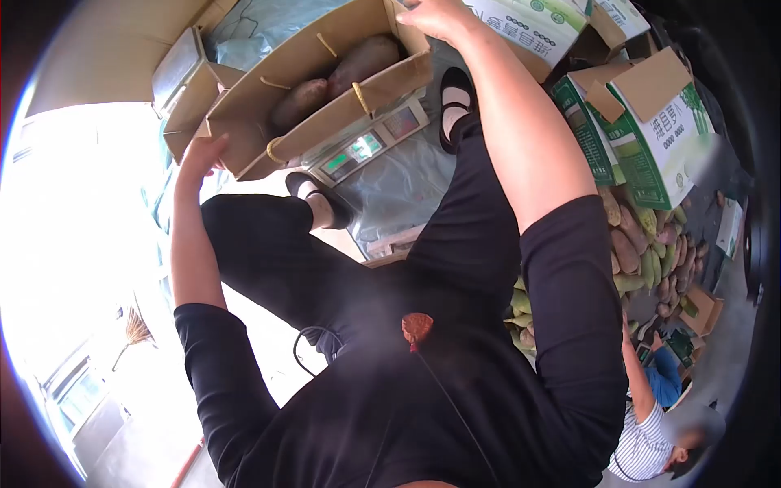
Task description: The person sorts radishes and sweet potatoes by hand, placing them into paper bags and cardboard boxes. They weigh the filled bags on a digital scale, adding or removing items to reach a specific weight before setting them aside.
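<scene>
**Held at both ends**

Leftmost, bare left hand [203, 154], fingers clamped on the left end of a long, open, brown, rope-handled cardboard box [325, 128]; forearm pointing forward. In the middle, two reddish-brown oblong tubers [366, 63], laid lengthwise, probably to suit the narrow shape. Beneath, pale, green-lit scale [358, 153]; contact hard to judge. Rightmost, bare right hand [435, 18] at the opposite end, presumably for balance; arm outstretched, fingers partly hidden, grip impossible to tell.

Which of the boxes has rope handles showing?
The open box between the person's left hand and right hand, with vegetables inside. Yellow rope handles loop from its sides; the green-and-white boxes at right show none.
</scene>
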A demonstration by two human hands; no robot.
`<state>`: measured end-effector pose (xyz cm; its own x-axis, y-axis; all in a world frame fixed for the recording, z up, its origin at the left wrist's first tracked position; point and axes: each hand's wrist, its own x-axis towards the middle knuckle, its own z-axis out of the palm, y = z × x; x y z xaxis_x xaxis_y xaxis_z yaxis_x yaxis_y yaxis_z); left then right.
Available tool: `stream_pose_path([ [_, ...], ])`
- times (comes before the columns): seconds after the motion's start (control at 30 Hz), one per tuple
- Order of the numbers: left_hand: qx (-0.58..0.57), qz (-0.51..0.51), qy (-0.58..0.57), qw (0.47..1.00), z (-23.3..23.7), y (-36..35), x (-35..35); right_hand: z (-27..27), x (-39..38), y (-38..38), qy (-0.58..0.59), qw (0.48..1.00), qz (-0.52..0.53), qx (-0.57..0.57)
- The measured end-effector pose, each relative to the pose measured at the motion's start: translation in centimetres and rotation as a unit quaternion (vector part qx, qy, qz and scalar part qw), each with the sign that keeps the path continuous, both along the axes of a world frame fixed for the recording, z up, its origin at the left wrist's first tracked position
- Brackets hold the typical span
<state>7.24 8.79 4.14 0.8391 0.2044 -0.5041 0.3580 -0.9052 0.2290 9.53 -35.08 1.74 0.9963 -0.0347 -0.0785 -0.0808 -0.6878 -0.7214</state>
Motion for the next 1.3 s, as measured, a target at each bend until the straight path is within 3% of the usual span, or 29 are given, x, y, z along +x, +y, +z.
stream_pose_path([
  [0.1,-0.016,-0.016,0.009,1.000,-0.1,0.9,0.2,-0.1,0.0,0.7,-0.017,1.000,-0.002,-0.013],
  [0.17,0.014,-0.066,-0.026,0.997,-4.3,6.2,2.6,-0.7,0.6,1.0,0.019,0.999,-0.002,-0.050],
  [0.2,-0.047,-0.141,-0.059,0.987,-3.8,5.7,1.5,0.2,-0.2,0.9,0.023,0.997,0.003,-0.067],
  [0.23,-0.069,-0.057,-0.010,0.996,-4.5,6.7,2.2,-2.7,1.9,1.4,0.022,0.994,0.013,-0.109],
  [0.27,-0.132,-0.117,0.019,0.984,-7.8,10.8,4.6,-2.0,1.4,1.2,0.051,0.994,-0.024,-0.092],
  [0.3,-0.093,-0.090,-0.012,0.992,-7.9,10.4,4.6,-0.7,-0.1,1.1,0.089,0.993,-0.068,-0.035],
  [0.33,-0.001,-0.006,0.025,1.000,-4.3,5.9,2.7,-1.4,0.7,1.2,0.074,0.996,-0.041,-0.036],
  [0.37,-0.010,0.022,-0.001,1.000,-4.4,6.2,2.6,-0.2,-0.2,1.3,0.086,0.993,-0.071,-0.035],
  [0.43,-0.001,0.031,0.071,0.997,-2.9,4.0,2.5,-0.3,0.4,1.7,0.106,0.990,-0.080,-0.037],
  [0.63,-0.010,0.033,0.068,0.997,-2.6,3.2,2.3,-0.6,0.8,1.1,0.119,0.990,-0.079,-0.004],
  [0.7,-0.046,0.003,0.037,0.998,-2.3,2.2,1.9,-0.6,0.7,1.0,0.100,0.993,-0.059,-0.014],
  [0.73,-0.194,-0.052,-0.018,0.979,-2.9,2.2,1.2,-1.1,1.0,1.1,0.079,0.994,-0.073,-0.010],
  [0.77,-0.084,-0.079,0.006,0.993,-2.1,4.4,1.7,-0.7,0.3,1.1,0.061,0.997,-0.044,0.005],
  [0.8,-0.114,-0.085,-0.002,0.990,-1.4,3.3,0.9,-1.0,0.6,1.1,0.046,0.998,-0.044,-0.026],
  [0.83,-0.047,-0.093,-0.028,0.994,-1.8,4.0,1.1,-1.2,0.7,0.6,0.025,0.999,-0.014,-0.037],
  [0.87,-0.012,-0.014,-0.012,1.000,0.1,-0.1,-0.2,-1.7,1.2,0.6,0.007,0.999,-0.009,-0.042],
  [0.93,0.049,-0.002,0.006,0.999,0.6,-1.1,-0.3,-1.7,1.3,0.1,0.013,0.998,-0.024,-0.063],
  [1.03,0.046,0.006,0.034,0.998,1.3,-2.0,-0.4,-1.9,2.9,0.4,0.082,0.995,-0.007,-0.059],
  [1.07,0.048,0.011,0.027,0.998,1.5,-2.4,-0.7,-2.0,2.7,0.5,0.085,0.994,-0.032,-0.054],
  [1.13,0.047,0.012,0.029,0.998,1.3,-1.7,-0.4,-3.3,1.9,0.2,-0.016,0.998,-0.052,-0.030],
  [1.3,0.032,0.007,0.007,0.999,1.7,-2.6,-1.2,-1.2,1.1,0.1,0.056,0.996,-0.015,-0.061],
])
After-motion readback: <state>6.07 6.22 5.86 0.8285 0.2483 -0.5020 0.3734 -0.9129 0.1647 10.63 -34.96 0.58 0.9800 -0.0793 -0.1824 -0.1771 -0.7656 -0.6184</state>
